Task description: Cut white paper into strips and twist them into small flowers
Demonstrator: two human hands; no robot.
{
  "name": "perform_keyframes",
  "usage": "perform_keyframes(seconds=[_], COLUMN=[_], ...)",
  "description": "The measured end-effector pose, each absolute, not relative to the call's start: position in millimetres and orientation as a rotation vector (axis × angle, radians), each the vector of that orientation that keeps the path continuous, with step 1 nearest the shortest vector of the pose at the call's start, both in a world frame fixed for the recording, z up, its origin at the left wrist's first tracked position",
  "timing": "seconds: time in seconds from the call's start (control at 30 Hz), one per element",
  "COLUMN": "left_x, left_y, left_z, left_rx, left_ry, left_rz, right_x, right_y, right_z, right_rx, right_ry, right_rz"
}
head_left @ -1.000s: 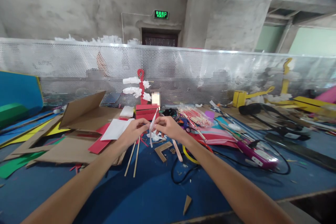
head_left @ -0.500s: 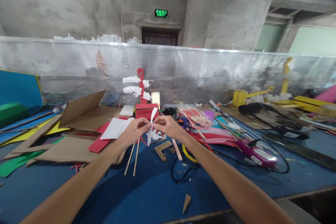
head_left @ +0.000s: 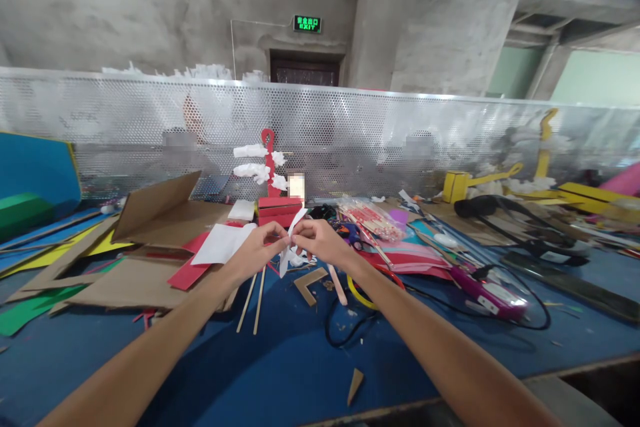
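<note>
Both of my hands pinch a narrow strip of white paper [head_left: 289, 243] held upright above the blue table [head_left: 280, 360]. My left hand [head_left: 257, 250] grips the strip from the left and my right hand [head_left: 320, 241] from the right, fingertips almost touching. Just behind the strip stands a red paper model [head_left: 274, 203] with white tissue tufts on its upright stem. Two thin wooden sticks [head_left: 254, 300] lie on the table under my left hand.
Brown cardboard sheets [head_left: 155, 227], red and white paper lie at left. A cardboard corner piece [head_left: 309, 283], a black cable [head_left: 345, 327], a pink glue gun [head_left: 487, 297] and a bag of sticks [head_left: 373, 217] lie at right. A perforated metal screen [head_left: 380, 140] closes the table's far side.
The paper strip has been turned and bent slightly between my fingers; my hands have stayed in nearly the same place.
</note>
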State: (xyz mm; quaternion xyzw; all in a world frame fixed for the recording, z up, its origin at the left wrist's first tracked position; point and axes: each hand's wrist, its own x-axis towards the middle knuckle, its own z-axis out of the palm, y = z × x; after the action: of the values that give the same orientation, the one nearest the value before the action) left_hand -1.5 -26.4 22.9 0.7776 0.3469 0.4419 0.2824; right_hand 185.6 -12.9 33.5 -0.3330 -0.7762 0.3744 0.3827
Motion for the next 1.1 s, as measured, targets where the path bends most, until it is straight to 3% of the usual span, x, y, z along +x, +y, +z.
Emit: perform_keyframes(seconds=[1.1], left_x=[-1.6], left_y=[-28.7], left_z=[20.0], left_rx=[2.219], left_ry=[1.053], left_rz=[1.094], right_x=[188.2], right_y=[-14.4], right_z=[33.2], right_rx=[-0.892], right_ry=[-2.035], right_rz=[0.868])
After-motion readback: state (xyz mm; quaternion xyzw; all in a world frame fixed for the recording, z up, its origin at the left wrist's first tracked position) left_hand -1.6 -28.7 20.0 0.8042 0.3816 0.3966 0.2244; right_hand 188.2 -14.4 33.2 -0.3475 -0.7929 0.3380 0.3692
